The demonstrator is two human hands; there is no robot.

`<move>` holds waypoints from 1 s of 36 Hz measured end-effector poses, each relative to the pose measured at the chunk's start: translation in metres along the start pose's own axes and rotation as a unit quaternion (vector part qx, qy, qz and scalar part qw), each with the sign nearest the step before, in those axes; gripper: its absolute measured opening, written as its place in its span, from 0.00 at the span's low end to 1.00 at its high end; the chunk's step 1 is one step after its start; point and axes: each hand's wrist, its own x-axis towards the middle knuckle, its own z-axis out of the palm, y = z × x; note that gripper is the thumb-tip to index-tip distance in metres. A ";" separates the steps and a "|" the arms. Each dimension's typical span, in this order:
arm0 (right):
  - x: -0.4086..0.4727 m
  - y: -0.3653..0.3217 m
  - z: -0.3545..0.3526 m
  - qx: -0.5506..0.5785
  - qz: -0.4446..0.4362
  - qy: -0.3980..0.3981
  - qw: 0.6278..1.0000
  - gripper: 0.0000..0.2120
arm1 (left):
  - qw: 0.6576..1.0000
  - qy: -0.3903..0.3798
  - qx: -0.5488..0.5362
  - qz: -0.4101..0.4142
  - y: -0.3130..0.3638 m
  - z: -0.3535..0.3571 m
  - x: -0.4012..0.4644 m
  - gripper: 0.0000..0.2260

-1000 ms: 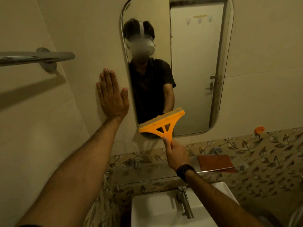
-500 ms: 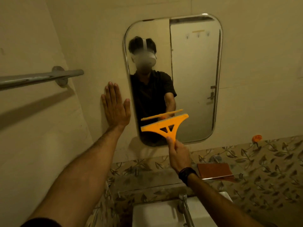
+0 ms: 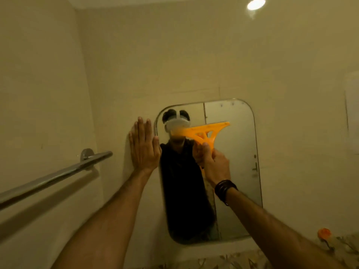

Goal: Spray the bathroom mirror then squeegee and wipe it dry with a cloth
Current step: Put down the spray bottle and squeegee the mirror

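The bathroom mirror (image 3: 239, 171), tall with rounded corners, hangs on the beige wall ahead. My right hand (image 3: 213, 162) grips the handle of an orange squeegee (image 3: 206, 133), whose blade lies high across the upper part of the glass, tilted up to the right. My left hand (image 3: 143, 146) presses flat on the wall just left of the mirror's edge, fingers straight and pointing up. No spray bottle or cloth shows in the head view.
A chrome towel bar (image 3: 58, 175) juts from the left wall at arm height. A small orange hook (image 3: 324, 233) sits on the wall at lower right above leaf-patterned tiles (image 3: 345, 247). A ceiling light (image 3: 256, 4) glows at the top.
My right hand has lifted the squeegee from the mirror's bottom edge to its upper part. The view has tilted upward, hiding the sink and shelf. My left hand stays on the wall.
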 end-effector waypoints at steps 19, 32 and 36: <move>0.077 -0.049 0.019 -0.094 -0.056 0.033 0.993 0.28 | 0.997 0.068 0.036 -0.001 -0.006 0.020 0.015 0.27; 0.010 0.038 0.010 -0.042 -0.025 -0.064 0.997 0.26 | 0.997 0.058 0.039 -0.010 -0.002 0.017 0.009 0.27; -0.031 0.078 0.008 -0.048 -0.024 -0.062 0.997 0.28 | 0.998 0.048 0.039 -0.011 -0.002 0.016 0.001 0.28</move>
